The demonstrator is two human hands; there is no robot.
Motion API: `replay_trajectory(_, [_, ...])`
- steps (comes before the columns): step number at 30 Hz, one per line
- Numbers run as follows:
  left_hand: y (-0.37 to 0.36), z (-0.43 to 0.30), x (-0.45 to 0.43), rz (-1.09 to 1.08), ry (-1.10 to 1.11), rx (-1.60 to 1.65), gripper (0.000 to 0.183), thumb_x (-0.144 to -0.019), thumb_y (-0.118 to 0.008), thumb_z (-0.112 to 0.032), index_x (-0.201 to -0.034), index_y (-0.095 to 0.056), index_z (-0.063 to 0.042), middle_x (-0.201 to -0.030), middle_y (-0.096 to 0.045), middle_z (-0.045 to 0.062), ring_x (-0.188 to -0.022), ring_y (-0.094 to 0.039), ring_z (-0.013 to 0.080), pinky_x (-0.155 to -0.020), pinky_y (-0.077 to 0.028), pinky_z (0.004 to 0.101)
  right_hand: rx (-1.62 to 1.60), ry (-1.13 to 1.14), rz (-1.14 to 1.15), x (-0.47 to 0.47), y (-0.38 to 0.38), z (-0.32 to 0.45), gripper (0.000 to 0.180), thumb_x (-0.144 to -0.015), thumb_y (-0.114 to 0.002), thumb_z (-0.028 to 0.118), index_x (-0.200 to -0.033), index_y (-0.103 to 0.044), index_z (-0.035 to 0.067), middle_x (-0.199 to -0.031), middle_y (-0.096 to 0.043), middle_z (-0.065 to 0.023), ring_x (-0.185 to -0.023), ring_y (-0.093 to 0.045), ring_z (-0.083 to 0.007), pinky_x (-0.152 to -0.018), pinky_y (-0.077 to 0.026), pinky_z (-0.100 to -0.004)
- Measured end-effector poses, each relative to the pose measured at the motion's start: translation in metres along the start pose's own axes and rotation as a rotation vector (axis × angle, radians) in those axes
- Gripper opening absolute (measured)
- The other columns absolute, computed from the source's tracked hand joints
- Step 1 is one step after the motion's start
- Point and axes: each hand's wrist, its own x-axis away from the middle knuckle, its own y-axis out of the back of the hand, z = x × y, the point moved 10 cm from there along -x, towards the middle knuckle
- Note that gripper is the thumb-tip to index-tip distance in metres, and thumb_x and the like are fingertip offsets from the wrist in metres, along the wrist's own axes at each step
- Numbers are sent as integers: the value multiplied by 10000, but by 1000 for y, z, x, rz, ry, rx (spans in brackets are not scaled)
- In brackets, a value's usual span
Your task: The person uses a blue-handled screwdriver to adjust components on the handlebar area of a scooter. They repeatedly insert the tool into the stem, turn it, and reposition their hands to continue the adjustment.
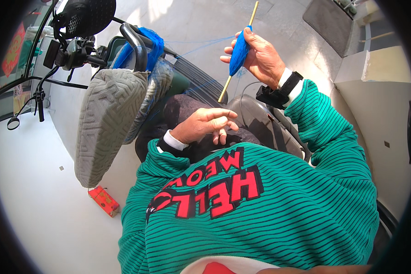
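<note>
Raised at the upper right, my right hand [262, 60] holds a thin wooden stick [254, 12] at its middle. A thick spindle of blue thread [239, 53] is wound around the stick, under my fingers and thumb. Fine blue strands [205, 44] stretch left from it to a bundle of blue thread or netting [152, 42] draped over a black metal rail [137, 46]. Above my lap, my left hand [209, 125] is loosely curled, with thumb close to index finger. I see nothing in it, though a fine strand could be too thin to show.
A grey patterned cushion [109, 123] stands at my left, beside a vehicle's handlebar controls [77, 53]. A red box [104, 202] sits below it. Ahead are a ribbed dark panel [198, 75] and a floor mat [328, 25]. Loose blue strands cross near my knees.
</note>
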Motion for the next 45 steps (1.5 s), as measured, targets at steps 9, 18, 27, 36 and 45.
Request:
replay_trajectory(9, [2, -21, 31, 54, 6, -25, 322, -929, -531, -115, -1214, -546, 35, -1066, -661, 168, -601, -612, 127, -469, -401, 183, 764, 116, -13, -7, 8, 27, 343, -894, -579, 216, -1163, -562, 5, -886, -599, -46, -737, -531, -95, -663, -439, -242])
replay_trajectory(18, [62, -12, 31, -538, -67, -951, 250, -821, -647, -146, -978, -577, 36, -855, -633, 200, -613, -624, 293, -577, -499, 379, 796, 190, -132, -15, 33, 63, 308, -836, -597, 59, -1142, -586, 24, -938, -648, -58, -808, -618, -130, -710, -498, -267])
replay_trajectory(27, [93, -69, 86, -994, 84, -1533, 233, -798, -658, -206, -741, -608, 14, -762, -598, 235, -725, -601, 416, -636, -478, 484, 1096, 508, -123, 3, -5, 83, 379, -834, -664, 105, -1192, -579, 13, -957, -654, -76, -873, -587, -141, -802, -480, -278])
replay_trajectory(36, [19, -130, 173, -693, -281, -1247, 240, -830, -647, -103, -1021, -597, 32, -922, -627, 193, -766, -647, 323, -634, -499, 352, 820, 333, -329, -9, 45, 126, 124, -903, -593, 169, -829, -575, 71, -718, -579, 1, -558, -498, -47, -440, -387, -203])
replay_trajectory(45, [4, -178, 242, -841, -305, -929, 139, -869, -587, -19, -967, -627, 71, -824, -636, 118, -655, -645, 148, -587, -503, 242, 1057, 382, -293, -145, -25, 237, 199, -870, -629, 253, -873, -595, 57, -761, -573, -9, -625, -518, -95, -516, -431, -271])
